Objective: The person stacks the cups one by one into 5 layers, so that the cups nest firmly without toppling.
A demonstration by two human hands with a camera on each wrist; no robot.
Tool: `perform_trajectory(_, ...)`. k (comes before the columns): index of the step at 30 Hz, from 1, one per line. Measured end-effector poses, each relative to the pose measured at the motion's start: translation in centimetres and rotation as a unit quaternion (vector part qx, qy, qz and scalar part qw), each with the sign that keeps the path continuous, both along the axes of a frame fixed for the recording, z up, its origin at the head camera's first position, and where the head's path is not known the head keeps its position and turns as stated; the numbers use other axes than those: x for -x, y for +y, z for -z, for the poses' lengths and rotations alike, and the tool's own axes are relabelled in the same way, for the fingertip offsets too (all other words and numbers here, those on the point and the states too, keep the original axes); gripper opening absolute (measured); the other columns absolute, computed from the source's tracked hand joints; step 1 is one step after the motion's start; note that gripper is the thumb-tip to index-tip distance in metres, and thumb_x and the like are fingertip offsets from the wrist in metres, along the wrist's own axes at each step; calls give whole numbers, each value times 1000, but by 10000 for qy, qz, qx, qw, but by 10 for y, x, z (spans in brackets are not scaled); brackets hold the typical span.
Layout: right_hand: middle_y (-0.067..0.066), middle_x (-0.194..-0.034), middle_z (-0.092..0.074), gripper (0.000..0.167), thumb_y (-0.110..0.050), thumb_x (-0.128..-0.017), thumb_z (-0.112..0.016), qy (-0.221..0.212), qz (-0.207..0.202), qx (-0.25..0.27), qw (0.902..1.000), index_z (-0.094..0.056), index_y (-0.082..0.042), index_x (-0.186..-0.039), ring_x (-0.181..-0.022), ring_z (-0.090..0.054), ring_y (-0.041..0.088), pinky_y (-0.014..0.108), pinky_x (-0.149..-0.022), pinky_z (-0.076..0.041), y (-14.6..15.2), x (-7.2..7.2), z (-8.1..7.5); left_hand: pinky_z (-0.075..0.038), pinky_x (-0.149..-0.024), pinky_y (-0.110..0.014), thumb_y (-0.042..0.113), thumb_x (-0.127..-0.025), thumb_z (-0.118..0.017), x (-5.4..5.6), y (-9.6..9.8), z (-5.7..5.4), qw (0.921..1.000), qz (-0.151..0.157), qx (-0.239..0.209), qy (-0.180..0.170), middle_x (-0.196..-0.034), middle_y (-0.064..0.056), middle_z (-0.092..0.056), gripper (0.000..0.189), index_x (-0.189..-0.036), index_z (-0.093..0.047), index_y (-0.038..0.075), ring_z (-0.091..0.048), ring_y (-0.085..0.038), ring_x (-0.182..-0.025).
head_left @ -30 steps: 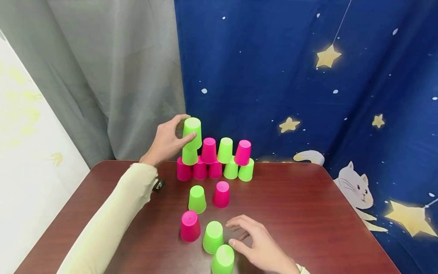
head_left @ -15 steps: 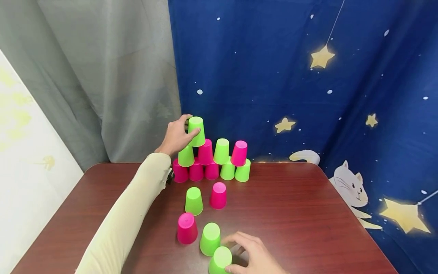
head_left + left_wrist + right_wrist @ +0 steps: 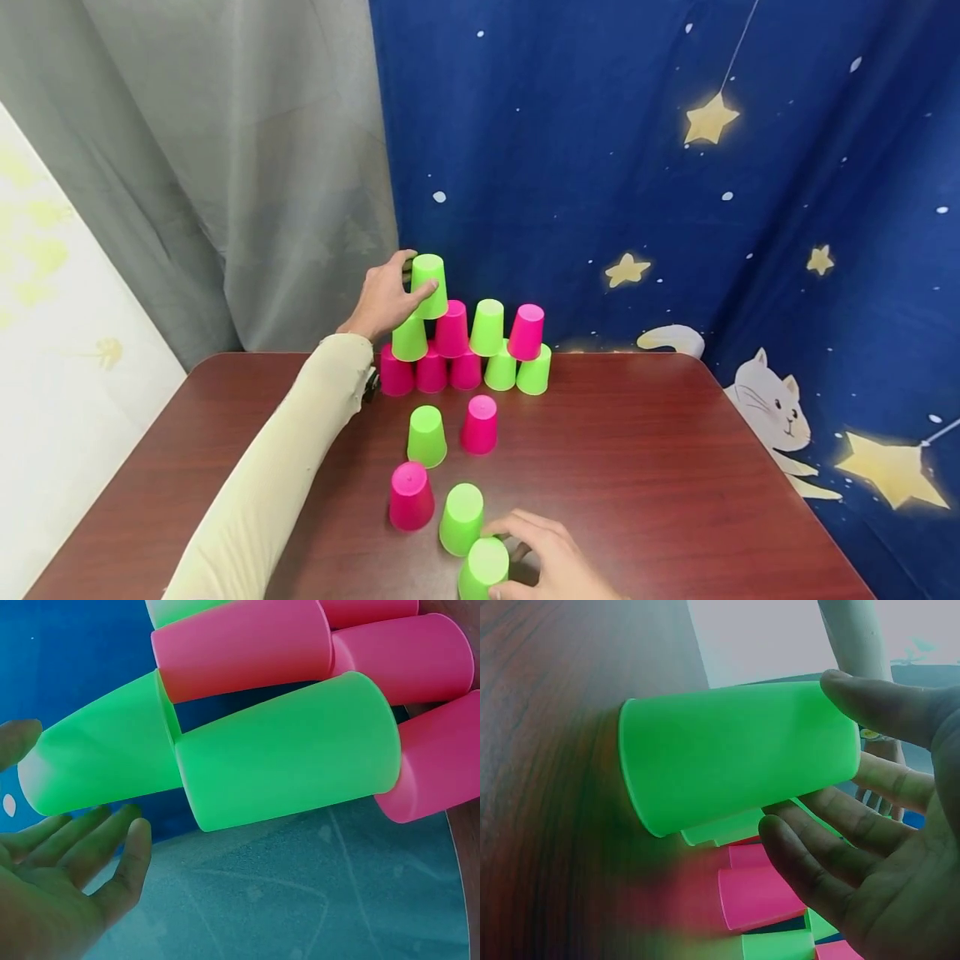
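Note:
My left hand (image 3: 381, 302) holds a green cup (image 3: 430, 269) upside down at the left of a cup stack, thumb on one side and fingers on the other. In the left wrist view, that cup's rim meets the green cup (image 3: 292, 754) and the pink cup (image 3: 244, 649) under it. Near the table's front, my right hand (image 3: 553, 557) has thumb and fingers around the nearest green cup (image 3: 483, 568). The right wrist view shows the thumb against this cup (image 3: 735, 754) near its closed end, with fingers at its far side; its rim is at the table.
Behind stands the stack: a bottom row of pink cups (image 3: 431, 372) and green cups (image 3: 534, 372), then a second row of alternating colours. Between stack and right hand stand loose upside-down cups: green (image 3: 427, 437), pink (image 3: 479, 427), pink (image 3: 411, 498) and green (image 3: 461, 521). Curtains hang behind the table (image 3: 637, 467).
My left hand has moved slightly right with the green cup, lowering it over the second row. My right hand has come down and closed around the nearest green cup. Little differs over the last half second.

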State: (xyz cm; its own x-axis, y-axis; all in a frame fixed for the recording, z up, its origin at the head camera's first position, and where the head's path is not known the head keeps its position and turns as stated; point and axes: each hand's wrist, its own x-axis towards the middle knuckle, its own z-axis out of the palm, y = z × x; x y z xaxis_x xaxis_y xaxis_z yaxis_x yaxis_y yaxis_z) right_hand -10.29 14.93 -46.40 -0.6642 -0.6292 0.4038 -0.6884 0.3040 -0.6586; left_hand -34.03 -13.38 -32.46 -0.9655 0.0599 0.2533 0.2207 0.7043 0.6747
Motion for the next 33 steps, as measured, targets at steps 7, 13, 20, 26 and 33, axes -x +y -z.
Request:
perform_trajectory(7,-9,-104,-69,46,-18,-79,-84,452,119,-130,9988,-64,-21,-120,-92,-64,1,18,-79,-54,-1,4,-6,-43,-111,-56,34,-99,-59,-33,-20,13,9964,-258,52,807,-144,-20,-53,58,-146,-44,4,-50,-37,-133)
perform_trajectory(13,-8,-105,-70,42,-20,-82,-82,168,-11,-155,9997,-64,-22,-120,-90,-64,2,20,-77,-56,9,10,-25,-57,-87,-40,22,-98,-63,-95,-34,47,9921,62,-193,1242,-114,-9,-68,29,-124,-60,7,-65,-22,-97)
perform_trajectory(20,-7,-104,-71,43,-20,-81,-84,92,-200,-326,9992,-65,-21,-119,-87,-64,2,22,-73,-57,29,33,-56,-56,-76,-26,29,-96,-68,-162,-35,95,9942,1074,-23,-96,-103,5,-70,27,-119,-63,17,-66,-11,-88)
perform_trajectory(26,-9,-102,-71,39,-24,-83,-83,-156,-478,-733,9960,-65,-23,-117,-84,-66,1,22,-74,-58,34,65,-91,-60,-86,-31,42,-89,-74,-191,-28,121,9792,1668,-330,-1105,-123,-1,-65,56,-132,-55,10,-69,-21,-109)
perform_trajectory(33,-6,-103,-72,40,-22,-82,-83,-609,-610,-1049,9907,-66,-20,-117,-84,-68,5,29,-76,-62,22,101,-119,-59,-85,-30,33,-86,-79,-204,-23,134,9864,1377,-495,-749,-119,4,-65,56,-132,-54,14,-64,-7,-103)
